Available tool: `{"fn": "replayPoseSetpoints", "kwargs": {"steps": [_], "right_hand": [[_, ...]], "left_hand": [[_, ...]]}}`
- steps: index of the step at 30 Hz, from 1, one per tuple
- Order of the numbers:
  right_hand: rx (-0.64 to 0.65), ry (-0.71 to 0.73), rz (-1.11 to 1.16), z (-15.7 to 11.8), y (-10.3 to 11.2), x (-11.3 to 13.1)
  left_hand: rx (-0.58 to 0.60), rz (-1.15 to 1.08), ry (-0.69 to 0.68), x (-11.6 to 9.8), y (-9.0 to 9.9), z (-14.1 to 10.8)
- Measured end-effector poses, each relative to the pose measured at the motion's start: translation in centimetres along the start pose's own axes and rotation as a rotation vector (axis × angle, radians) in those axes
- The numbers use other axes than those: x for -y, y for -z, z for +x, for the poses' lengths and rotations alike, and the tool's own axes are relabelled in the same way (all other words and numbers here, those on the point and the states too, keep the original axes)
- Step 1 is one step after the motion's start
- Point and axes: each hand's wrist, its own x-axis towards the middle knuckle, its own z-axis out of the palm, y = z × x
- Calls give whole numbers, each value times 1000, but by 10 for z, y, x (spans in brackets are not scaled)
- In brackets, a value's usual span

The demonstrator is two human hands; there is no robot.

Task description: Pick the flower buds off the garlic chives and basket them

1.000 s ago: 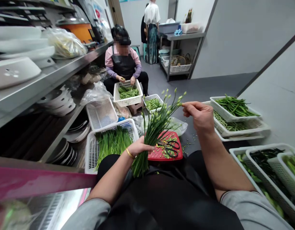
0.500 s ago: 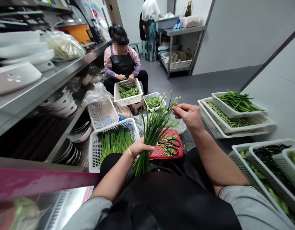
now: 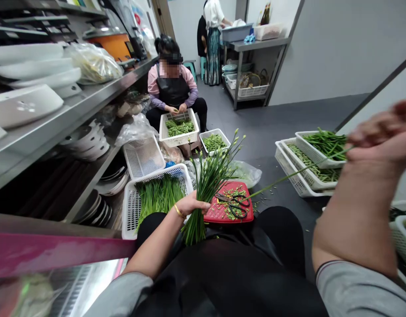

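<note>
My left hand is wrapped round a bunch of green flowering stalks, buds up and cut ends down over my lap. Raised at the far right, my right hand is closed on one long green stalk, which slants down left towards the red board. Black-handled scissors lie on the red board among bits of bud and stem. Left of my left hand, a white basket holds more long green stalks.
Across from me a seated person handles green pods over a basket. Steel shelves with dishes run along the left. Stacked vegetable baskets stand right. Two people are at the back table.
My right hand has swung from beside the bunch out to the far right, drawing one stalk away. My left hand keeps hold of the bunch. The view has shifted slightly.
</note>
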Motion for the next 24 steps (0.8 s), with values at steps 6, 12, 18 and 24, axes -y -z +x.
{"fn": "replayPoseSetpoints", "kwargs": {"steps": [6,12,18,24], "right_hand": [[457,-383,-222,-87,-71,-108],[291,-45,-222,-80,-73,-111],[30,239,14,-24,-41,-37],[-49,181,134,3,-31,-9]], "left_hand": [[-8,48,-8,-3,-6,-2],[-12,9,-10,-2,-8,-10],[81,18,-31,-6,-7,-10],[102,-28,-17,3,-3,-8]]}}
